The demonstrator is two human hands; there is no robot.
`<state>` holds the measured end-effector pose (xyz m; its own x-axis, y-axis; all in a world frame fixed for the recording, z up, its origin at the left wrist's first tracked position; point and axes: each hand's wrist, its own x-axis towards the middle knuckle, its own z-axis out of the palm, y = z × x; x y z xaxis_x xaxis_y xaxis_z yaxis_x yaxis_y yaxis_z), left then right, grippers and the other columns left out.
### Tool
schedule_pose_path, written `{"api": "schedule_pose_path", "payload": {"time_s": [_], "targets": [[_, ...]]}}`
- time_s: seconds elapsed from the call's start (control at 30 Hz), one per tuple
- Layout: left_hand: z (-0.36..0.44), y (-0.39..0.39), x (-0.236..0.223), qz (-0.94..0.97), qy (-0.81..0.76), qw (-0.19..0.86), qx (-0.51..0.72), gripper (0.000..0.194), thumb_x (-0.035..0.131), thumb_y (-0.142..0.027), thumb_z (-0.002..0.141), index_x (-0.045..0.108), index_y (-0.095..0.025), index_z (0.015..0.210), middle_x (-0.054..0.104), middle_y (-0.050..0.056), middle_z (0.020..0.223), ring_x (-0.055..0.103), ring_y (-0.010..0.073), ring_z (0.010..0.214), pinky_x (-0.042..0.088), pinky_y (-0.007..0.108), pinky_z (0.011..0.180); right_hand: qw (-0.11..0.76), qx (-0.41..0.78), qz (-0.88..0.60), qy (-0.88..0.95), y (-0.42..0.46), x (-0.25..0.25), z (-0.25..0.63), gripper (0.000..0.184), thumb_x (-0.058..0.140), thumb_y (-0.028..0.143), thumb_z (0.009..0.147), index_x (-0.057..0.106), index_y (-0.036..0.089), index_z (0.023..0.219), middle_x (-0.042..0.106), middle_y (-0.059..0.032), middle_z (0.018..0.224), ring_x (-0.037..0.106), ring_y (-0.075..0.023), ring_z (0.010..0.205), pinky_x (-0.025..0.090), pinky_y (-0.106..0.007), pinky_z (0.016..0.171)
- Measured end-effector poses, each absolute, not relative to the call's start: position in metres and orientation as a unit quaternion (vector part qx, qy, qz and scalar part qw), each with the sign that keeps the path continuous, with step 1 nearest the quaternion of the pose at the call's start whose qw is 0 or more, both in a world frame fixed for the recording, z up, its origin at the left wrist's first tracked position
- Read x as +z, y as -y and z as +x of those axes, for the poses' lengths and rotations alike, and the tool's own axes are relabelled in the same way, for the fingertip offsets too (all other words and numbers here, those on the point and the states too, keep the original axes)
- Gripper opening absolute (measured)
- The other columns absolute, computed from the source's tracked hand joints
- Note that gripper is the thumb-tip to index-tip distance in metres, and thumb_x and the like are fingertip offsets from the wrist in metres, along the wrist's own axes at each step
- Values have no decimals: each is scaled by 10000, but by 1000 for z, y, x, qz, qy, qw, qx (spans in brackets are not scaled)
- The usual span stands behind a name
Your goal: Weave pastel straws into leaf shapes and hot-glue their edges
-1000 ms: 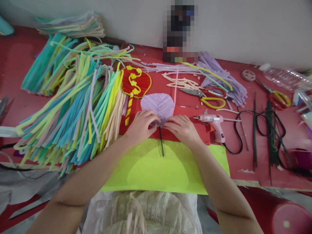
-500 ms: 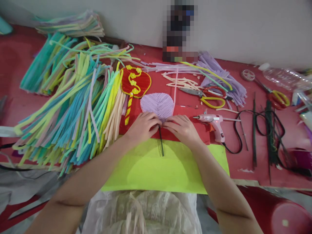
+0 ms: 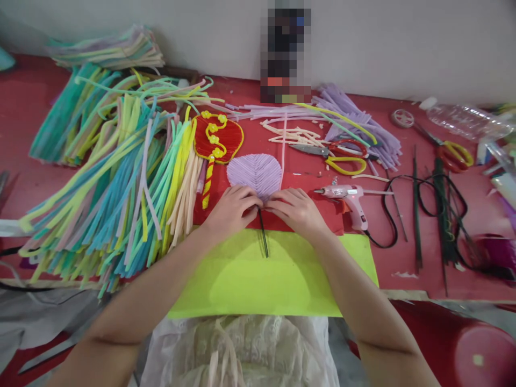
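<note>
A rounded lilac fan shape (image 3: 255, 171) made of pipe cleaners lies on the red cloth in front of me. My left hand (image 3: 236, 208) is closed on its lower edge, fingertips near the base. On the other side, my right hand (image 3: 296, 209) also pinches that lower edge, its fingers nearly meeting the left ones. Dark thin stems (image 3: 263, 236) stick out below the base toward me. One lilac pipe cleaner (image 3: 284, 137) rises from the fan's right side. A red fan (image 3: 220, 137) with yellow trim and a striped handle lies just beyond my left hand.
Heaped pipe cleaners (image 3: 121, 177) cover the left side. To the right lie a pink hot glue gun (image 3: 346, 196), scissors (image 3: 344, 165), a second pair of scissors (image 3: 455, 156), green stems (image 3: 441, 215) and a plastic bottle (image 3: 463, 121). A yellow-green sheet (image 3: 258, 290) lies along the front edge.
The view has shifted slightly, so everything sits a little further left. Both hands keep their hold at the base of the lilac fan shape, with hardly any other movement.
</note>
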<state>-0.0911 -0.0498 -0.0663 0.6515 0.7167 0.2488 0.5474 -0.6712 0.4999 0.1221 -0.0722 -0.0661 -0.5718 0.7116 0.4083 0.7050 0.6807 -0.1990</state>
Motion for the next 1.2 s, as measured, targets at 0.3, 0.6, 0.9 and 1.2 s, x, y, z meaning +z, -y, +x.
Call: {"api": "schedule_pose_path", "payload": {"time_s": [0.3, 0.6, 0.9, 1.2], "targets": [[-91, 49, -68, 904, -343, 155, 203, 165, 527, -135, 859, 639, -203, 959, 610, 40, 965, 543, 208, 960, 425, 373, 848, 234, 20, -403, 884, 72, -67, 123, 184, 486, 256, 944, 665, 217, 925, 683, -39, 967, 576, -161, 852, 380, -306, 726], [-90, 48, -66, 899, -349, 163, 209, 152, 537, -133, 840, 635, -192, 941, 625, 42, 961, 555, 202, 954, 437, 370, 858, 233, 33, -408, 882, 73, -68, 124, 187, 485, 253, 944, 669, 222, 938, 682, -40, 978, 576, -161, 863, 381, -307, 736], [-90, 50, -62, 899, -353, 170, 197, 142, 548, -171, 836, 621, -192, 956, 631, 48, 966, 557, 216, 972, 435, 386, 867, 235, 31, -409, 881, 73, -66, 122, 195, 481, 256, 945, 672, 218, 928, 686, -40, 976, 579, -160, 856, 389, -302, 740], [-89, 50, -62, 890, -366, 198, 188, 119, 579, -188, 836, 612, -190, 950, 625, 43, 978, 543, 219, 981, 423, 387, 871, 233, 28, -412, 881, 73, -65, 121, 181, 498, 243, 936, 676, 211, 921, 693, -40, 976, 586, -163, 855, 402, -305, 744]]}}
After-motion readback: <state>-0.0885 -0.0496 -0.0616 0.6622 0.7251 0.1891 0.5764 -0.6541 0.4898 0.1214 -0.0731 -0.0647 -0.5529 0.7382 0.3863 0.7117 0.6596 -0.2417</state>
